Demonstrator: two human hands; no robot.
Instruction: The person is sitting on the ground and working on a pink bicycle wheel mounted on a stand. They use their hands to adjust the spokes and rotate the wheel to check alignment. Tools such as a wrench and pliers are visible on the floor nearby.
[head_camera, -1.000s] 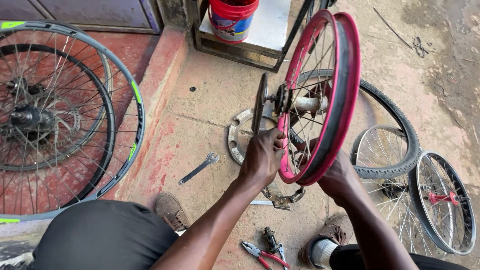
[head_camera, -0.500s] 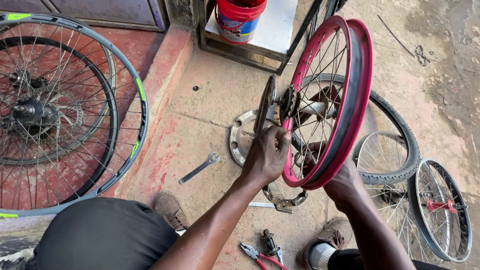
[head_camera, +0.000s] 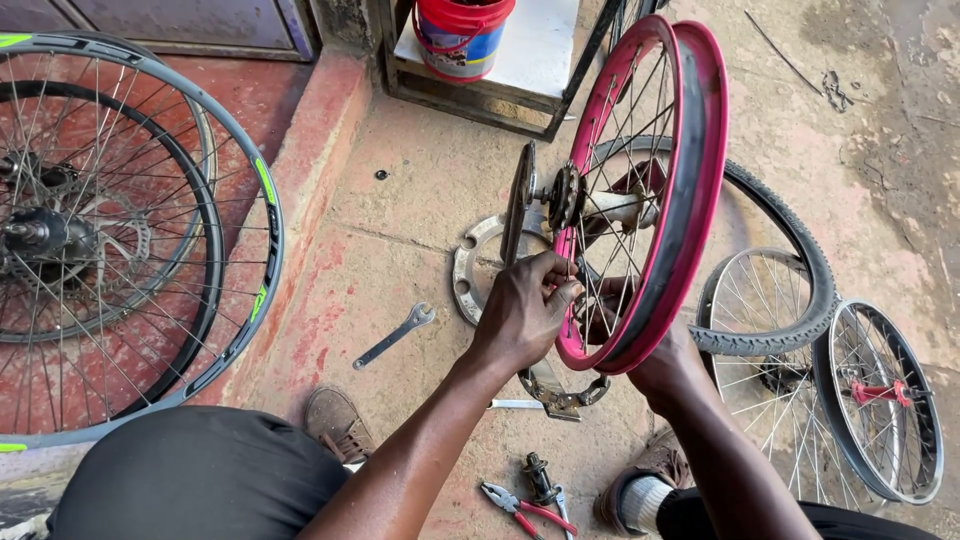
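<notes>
Left hand (head_camera: 525, 310) pinches spoke of upright pink-rimmed spoked wheel (head_camera: 690, 190); right hand (head_camera: 665, 365) grips rim underneath. Wheel bare, black tyre (head_camera: 790, 250) off.

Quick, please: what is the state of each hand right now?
Left hand: fingers pinched on the thin metal spokes of the upright pink bicycle wheel rim.
Right hand: mostly hidden behind the rim; grip cannot be told.

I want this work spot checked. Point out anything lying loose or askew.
Tools lie scattered on the concrete: a spanner left of the pink wheel, red-handled pliers near the shoe. A loose tyre and small wheels lie flat, overlapping. Nothing looks spilled.
</notes>
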